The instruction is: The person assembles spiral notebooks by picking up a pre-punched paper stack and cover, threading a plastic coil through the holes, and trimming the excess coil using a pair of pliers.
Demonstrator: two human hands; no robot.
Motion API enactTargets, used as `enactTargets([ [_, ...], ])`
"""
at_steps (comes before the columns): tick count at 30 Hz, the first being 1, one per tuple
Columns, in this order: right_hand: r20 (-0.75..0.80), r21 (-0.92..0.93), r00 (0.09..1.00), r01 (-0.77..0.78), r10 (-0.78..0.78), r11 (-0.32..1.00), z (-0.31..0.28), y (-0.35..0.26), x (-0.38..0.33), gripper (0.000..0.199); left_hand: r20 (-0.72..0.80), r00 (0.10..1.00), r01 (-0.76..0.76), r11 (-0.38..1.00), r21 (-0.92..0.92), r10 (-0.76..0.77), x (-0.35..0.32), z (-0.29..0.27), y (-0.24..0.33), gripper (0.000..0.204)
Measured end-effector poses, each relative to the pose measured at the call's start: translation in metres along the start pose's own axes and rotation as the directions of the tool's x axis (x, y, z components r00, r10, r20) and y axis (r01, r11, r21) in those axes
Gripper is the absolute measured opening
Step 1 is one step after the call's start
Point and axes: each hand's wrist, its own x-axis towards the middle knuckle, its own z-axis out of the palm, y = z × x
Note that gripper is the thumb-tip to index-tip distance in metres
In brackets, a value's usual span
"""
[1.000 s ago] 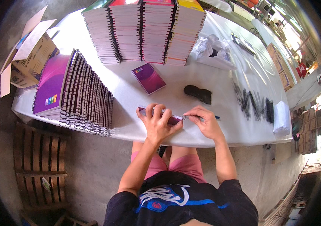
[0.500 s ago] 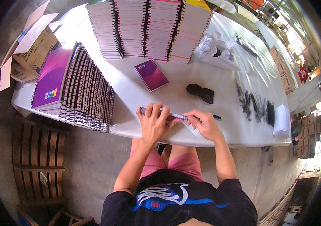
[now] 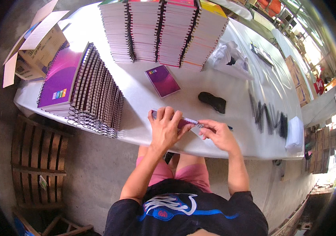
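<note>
My left hand (image 3: 163,129) grips a small purple notebook (image 3: 184,122) near the table's front edge, fingers over the far side and thumb on the near side. The notebook is tilted with its bound edge up, and much of it is hidden by the hand. At the right end of that edge, my right hand (image 3: 220,135) has thumb and fingers pinched together. What lies between those fingertips is too small to make out. A second purple notebook (image 3: 162,81) lies flat just beyond my hands. To its right rests a black, narrow-waisted object (image 3: 212,102).
Stacked purple spiral notebooks (image 3: 63,84) stand at left, beside an open cardboard box (image 3: 44,51). Tall stacks of bound books (image 3: 146,35) rise at the back. Rightward lie a white plastic bag (image 3: 231,59), loose black spiral coils (image 3: 266,118), a white packet (image 3: 293,134) and a pen (image 3: 230,127).
The whole view has shifted slightly. My right hand's fingers have loosened a little and moved slightly off the notebook's end. The left hand keeps its grip.
</note>
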Motion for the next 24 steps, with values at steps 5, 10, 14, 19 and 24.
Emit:
enactTargets([
  [5,-0.22,-0.421,0.85,0.36,-0.479,0.832,0.007,-0.003,-0.003,0.022,0.025,1.0,0.002,1.0,-0.001,-0.001,0.002,-0.003,0.006,0.043],
  [10,0.151,-0.011,0.983,-0.107,0.107,0.994,-0.021,-0.006,0.009,0.031,0.038,0.999,-0.009,1.0,-0.014,0.009,0.001,-0.004,0.001,0.046],
  [14,-0.208,-0.596,0.919,0.152,-0.334,0.788,-0.045,0.021,0.041,0.037,0.003,0.999,-0.044,0.999,-0.031,0.044,0.0,-0.004,-0.001,0.049],
  [19,-0.303,-0.535,0.908,0.091,-0.291,0.84,-0.053,0.079,0.063,0.041,-0.039,0.997,-0.075,0.996,-0.045,0.073,0.001,-0.003,-0.001,0.052],
  [24,-0.078,0.661,0.937,0.304,-0.34,0.686,-0.011,0.022,0.047,0.023,-0.024,0.997,-0.075,0.994,-0.075,0.074,0.0,0.0,-0.008,0.053],
])
